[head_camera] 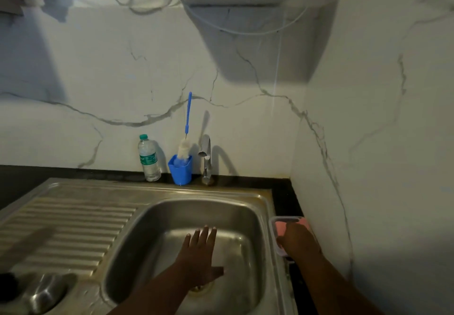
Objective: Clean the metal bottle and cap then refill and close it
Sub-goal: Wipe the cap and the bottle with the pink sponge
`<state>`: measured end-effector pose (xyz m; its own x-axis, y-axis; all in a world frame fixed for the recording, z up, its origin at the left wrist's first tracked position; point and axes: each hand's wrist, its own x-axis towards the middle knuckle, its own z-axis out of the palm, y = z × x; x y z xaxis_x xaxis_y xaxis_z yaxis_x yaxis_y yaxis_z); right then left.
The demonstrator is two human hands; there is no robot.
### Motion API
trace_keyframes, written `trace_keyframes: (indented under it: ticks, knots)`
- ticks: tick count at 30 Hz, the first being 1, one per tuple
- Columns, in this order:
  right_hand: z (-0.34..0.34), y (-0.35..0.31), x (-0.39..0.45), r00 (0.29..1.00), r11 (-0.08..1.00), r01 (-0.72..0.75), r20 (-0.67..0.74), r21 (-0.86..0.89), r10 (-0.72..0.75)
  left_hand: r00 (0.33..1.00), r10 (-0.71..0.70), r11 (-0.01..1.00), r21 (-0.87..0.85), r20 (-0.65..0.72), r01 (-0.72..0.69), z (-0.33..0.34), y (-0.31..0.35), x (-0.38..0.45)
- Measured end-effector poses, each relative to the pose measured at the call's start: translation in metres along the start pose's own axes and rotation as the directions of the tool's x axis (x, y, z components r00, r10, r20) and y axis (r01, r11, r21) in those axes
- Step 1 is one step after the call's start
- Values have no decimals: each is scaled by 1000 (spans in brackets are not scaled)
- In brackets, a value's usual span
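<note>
The metal bottle [45, 292] is on the steel drainboard at the lower left, blurred, with a dark cap-like shape [8, 282] beside it at the frame edge. My left hand [199, 255] hovers flat over the sink basin [235, 214], fingers straight and spread, holding nothing. My right hand [298, 239] reaches into a clear plastic container [272, 223] on the counter right of the sink. Its fingers curl down onto a pink sponge [282, 227] inside, and the fingertips are hidden.
A chrome tap [206, 157] stands behind the basin. Left of it a blue cup [180, 173] holds a blue-handled bottle brush [188, 118], and a clear plastic water bottle [148, 158] stands beside it. A marble wall closes the right side. A white appliance hangs overhead.
</note>
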<state>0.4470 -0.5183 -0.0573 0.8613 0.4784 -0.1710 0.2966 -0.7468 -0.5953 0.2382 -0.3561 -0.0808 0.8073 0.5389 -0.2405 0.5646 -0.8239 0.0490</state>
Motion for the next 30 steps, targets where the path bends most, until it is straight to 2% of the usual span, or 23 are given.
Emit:
trace_keyframes:
  ticks: [2,5,6,7,8,10,11,14,17,19,23,25,27,30]
  knots:
    - [2,0,9,997,997,-44,66,60,40,1000,-20,1000,2,17,20,4,3,-2]
    - [-1,-1,25,943,979,-200,280,51,178,999,-43,999,5,18,43,7,7,-4]
    - [3,3,29,939,967,-236,280,97,201,999,-47,999,6,17,47,8,8,-5]
    - [3,5,29,938,968,-240,273,75,211,999,-50,999,6,18,50,8,9,-7]
    - [7,8,36,940,984,-172,293,-38,175,998,-53,999,2,20,52,8,9,-8]
    - [9,2,30,976,991,-74,195,-113,95,998,-56,998,-12,28,57,7,11,-11]
    - [6,-1,24,995,992,-33,88,-123,44,998,-57,998,-21,30,58,7,11,-12]
    - [-12,-9,13,994,972,101,-25,-211,-109,998,-59,997,-52,7,59,6,12,-16]
    - [-31,-23,12,995,967,96,59,-236,-84,998,-56,994,-91,-20,54,0,14,-20]
    - [-42,-37,16,999,974,47,10,-224,-46,998,-51,991,-127,-41,45,-3,14,-21]
    - [-69,-69,16,996,958,69,-35,-277,-82,996,-38,981,-192,-79,22,-10,8,-17]
    - [-80,-85,12,996,966,50,-57,-255,-66,996,-25,977,-211,-90,6,-13,3,-15]
    - [-85,-103,9,996,987,59,-63,-151,-69,991,-11,962,-271,-135,-26,-17,-5,-14]
    - [-77,-139,-4,993,984,116,-34,132,-113,968,-55,861,-503,-245,-79,-27,-25,-11]
